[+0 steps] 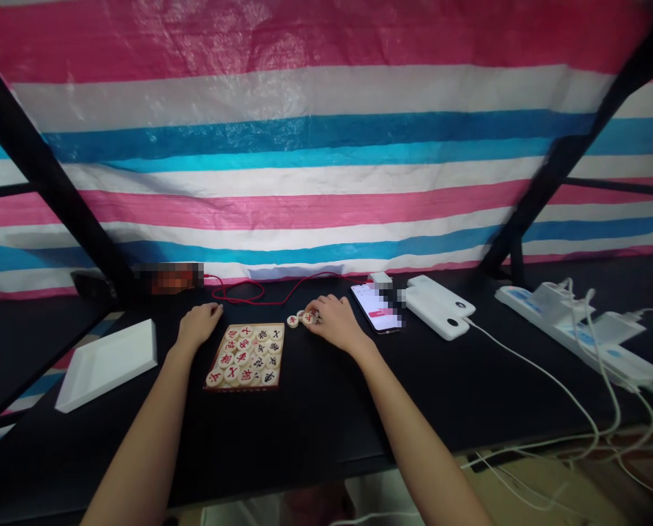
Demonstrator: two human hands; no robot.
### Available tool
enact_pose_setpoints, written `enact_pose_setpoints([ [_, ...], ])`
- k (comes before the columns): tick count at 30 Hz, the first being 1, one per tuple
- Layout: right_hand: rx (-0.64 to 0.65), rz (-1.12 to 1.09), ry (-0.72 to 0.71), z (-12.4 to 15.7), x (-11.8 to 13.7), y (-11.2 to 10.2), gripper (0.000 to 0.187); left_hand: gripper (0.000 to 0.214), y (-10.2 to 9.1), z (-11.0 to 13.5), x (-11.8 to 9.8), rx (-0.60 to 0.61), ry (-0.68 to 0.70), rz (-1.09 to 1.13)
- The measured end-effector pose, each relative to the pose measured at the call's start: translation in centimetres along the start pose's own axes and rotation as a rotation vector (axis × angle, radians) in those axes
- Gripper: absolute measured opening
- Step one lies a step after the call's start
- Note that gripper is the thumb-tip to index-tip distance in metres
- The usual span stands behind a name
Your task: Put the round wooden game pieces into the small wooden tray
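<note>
Right hand (pixel 334 321) — on loose chess pieces (pixel 302 318)

Right hand (pixel 334 322) touches loose chess pieces (pixel 301 318) beside the board (pixel 242 387); left hand (pixel 198 326) rests nearby.

Object (pixel 169 277), table (pixel 315 416) back edge: blurred out. Phone (pixel 371 307) screen: partly pixelated. Pieces (pixel 299 318) by right hand (pixel 334 323): partly covered by fingers; marks too small to be read.

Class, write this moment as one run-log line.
left hand: on table, beside box | right hand: on loose pieces | phone: beside it
</note>
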State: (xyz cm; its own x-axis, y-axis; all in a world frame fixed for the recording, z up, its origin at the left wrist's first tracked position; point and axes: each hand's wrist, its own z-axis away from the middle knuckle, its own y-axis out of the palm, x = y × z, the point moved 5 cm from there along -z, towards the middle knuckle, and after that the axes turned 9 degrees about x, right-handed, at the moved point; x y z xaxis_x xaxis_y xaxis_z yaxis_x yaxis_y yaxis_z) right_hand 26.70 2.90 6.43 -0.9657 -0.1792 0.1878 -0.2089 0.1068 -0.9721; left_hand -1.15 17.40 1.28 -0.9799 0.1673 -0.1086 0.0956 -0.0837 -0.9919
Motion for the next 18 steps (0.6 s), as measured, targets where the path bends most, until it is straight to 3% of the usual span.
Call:
enact_pose_setpoints([
  [7,0.030,0.059,-0.068,-0.2,1.0,0.9,0.017,0.052,0.0,0.1,-0.1,-0.002,0.002,-0.006],
  [18,0.021,0.095,-0.060,-0.2,0.4,0.9,0.021,0.052,0.0,0.0,-0.1,0.005,0.002,-0.012],
])
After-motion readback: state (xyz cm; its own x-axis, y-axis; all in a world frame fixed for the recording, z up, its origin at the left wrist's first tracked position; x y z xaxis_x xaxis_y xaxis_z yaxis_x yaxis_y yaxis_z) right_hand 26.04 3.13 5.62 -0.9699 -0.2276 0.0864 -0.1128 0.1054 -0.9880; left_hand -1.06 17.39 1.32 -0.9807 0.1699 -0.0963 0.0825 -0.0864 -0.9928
